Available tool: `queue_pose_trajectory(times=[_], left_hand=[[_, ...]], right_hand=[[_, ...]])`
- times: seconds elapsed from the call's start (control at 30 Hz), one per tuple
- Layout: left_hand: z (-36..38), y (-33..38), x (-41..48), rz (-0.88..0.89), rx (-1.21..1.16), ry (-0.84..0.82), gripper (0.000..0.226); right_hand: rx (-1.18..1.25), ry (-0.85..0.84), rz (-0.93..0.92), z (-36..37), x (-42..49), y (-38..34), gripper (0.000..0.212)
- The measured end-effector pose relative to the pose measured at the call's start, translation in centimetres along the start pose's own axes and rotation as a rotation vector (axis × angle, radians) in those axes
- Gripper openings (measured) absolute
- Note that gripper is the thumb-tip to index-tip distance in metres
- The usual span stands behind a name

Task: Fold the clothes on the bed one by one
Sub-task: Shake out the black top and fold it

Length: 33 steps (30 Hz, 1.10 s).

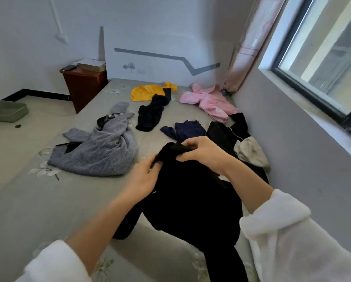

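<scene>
Black garment (190, 202) lies on the bed (38, 210) at 6 o'clock of frame centre, with its top end lifted and bunched between both hands.

Left hand (142, 178): fingers (154, 165) curled, pinching the fabric edge. Right hand (203, 152): fingers wrapped over the bunched top, thumb pressed in from below. That looks like a firm grip.

My read of the step: finding an edge or opening to straighten the piece before the first fold. To do it well:
- Slide the hands apart along one seam and keep tension on it.
- Shake it out and lay it flat on the bare sheet at 7–8 o'clock, clear of the gray sweater (101, 153) at 9 o'clock.
- Don't drag the black jacket (225, 135) at 2 o'clock with it — the two appear to touch.

Unclear:
- Garment type. It's black on black and no seams read.
- The lower end, which runs out of frame at 6 o'clock.
- The boundary with the jacket, which is hidden behind the right forearm.
- The white patch by the right wrist. It could be a label or lining.
</scene>
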<state>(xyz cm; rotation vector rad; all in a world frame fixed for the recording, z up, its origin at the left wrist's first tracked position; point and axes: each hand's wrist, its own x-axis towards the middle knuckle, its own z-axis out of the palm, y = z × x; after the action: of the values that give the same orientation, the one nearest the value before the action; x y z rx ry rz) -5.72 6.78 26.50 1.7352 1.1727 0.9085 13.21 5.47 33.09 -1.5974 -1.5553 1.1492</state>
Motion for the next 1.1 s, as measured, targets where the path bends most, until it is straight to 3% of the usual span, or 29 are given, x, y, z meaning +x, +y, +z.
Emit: queue_pose_trajectory(times=[0.13,0.23,0.3,0.4,0.47,0.53,0.67,0.77,0.83,0.9,0.93,1.0,1.1], left_hand=[[-1.2,2.6,1.4,-0.023,-0.178,-0.027,0.023],[-1.2,5.6,2.1,0.018,-0.242,-0.040,0.026],[-1.4,7.5,2.6,0.044,-0.289,-0.023,0.034],[-2.4,9.4,3.1,0.088,-0.320,-0.011,0.045],[-3.4,9.9,3.5,0.109,-0.334,0.014,0.045],[-4.7,9.7,3.8,0.092,-0.356,0.048,0.043],[-8.1,7.7,4.7,-0.012,-0.320,0.153,0.027],[-10.4,5.9,4.8,-0.144,-0.240,0.173,0.027],[-11.9,5.0,4.9,-0.215,-0.213,0.076,0.026],[-13.9,4.7,4.5,-0.238,-0.196,-0.184,0.016],[-15.1,4.5,4.4,-0.253,-0.165,-0.333,0.031],[-17.6,4.4,4.5,-0.330,-0.121,-0.585,0.061],[-20.3,5.0,5.2,-0.421,-0.072,-0.724,0.071]], right_hand=[[-0.032,-0.076,0.063,-2.0,-2.1,2.5,0.043],[-0.329,-0.131,0.094,-1.3,-3.2,4.6,0.021],[-0.477,-0.080,0.138,-0.7,-3.7,5.9,0.014],[-0.581,0.060,0.165,-0.3,-4.2,7.6,0.025],[-0.647,0.196,0.169,-0.3,-4.4,8.4,0.017],[-0.526,0.329,0.152,-0.7,-4.3,9.1,0.017],[0.030,0.462,0.127,-2.9,-4.2,8.3,0.029],[0.322,0.310,0.163,-5.1,-4.3,7.3,0.012],[0.316,0.048,0.198,-6.5,-5.0,6.2,0.016],[0.196,-0.221,0.227,-8.2,-5.6,4.9,0.036],[0.135,-0.314,0.216,-9.1,-6.0,4.0,0.039],[0.060,-0.381,0.157,-10.9,-6.5,2.2,0.038],[0.029,-0.323,0.073,-13.1,-7.1,-0.2,0.039]])
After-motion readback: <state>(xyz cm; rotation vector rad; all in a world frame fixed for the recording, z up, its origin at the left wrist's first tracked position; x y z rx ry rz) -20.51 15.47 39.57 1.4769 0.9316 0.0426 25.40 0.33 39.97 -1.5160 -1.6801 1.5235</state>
